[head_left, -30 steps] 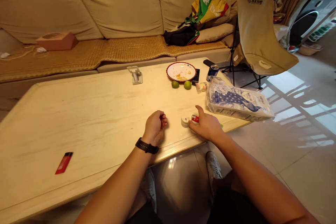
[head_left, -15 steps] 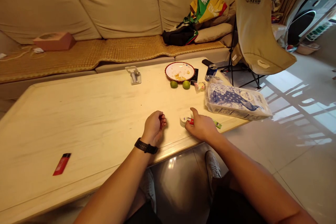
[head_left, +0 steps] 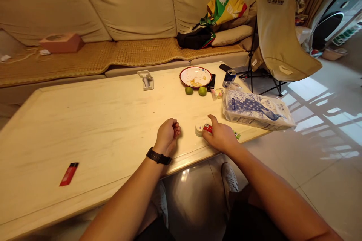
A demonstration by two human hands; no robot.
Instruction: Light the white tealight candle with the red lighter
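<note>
My right hand [head_left: 222,135] is over the table near its front edge, thumb and fingers closed on a small red lighter [head_left: 207,128]; only one end of it shows. Right beside the fingers sits a white round roll [head_left: 199,130], like tape. A green object [head_left: 236,134], perhaps another lighter, sticks out from behind the hand. My left hand [head_left: 167,135] rests on its side on the table, fingers curled in, with nothing visible in them; a black watch strap is on that wrist. Far to the left lies a red lighter with a black end [head_left: 69,174].
On the light table [head_left: 107,128] are a plate with food scraps [head_left: 195,77], two green limes [head_left: 202,91], a can [head_left: 229,77], a tissue pack [head_left: 257,109] and a grey-white stand [head_left: 146,80]. Behind are a sofa [head_left: 130,11] and a folding chair [head_left: 278,34].
The view has shifted slightly, so everything sits a little further right. The red lighter in my right hand has risen slightly and shows a bit more. My left hand stays put.
</note>
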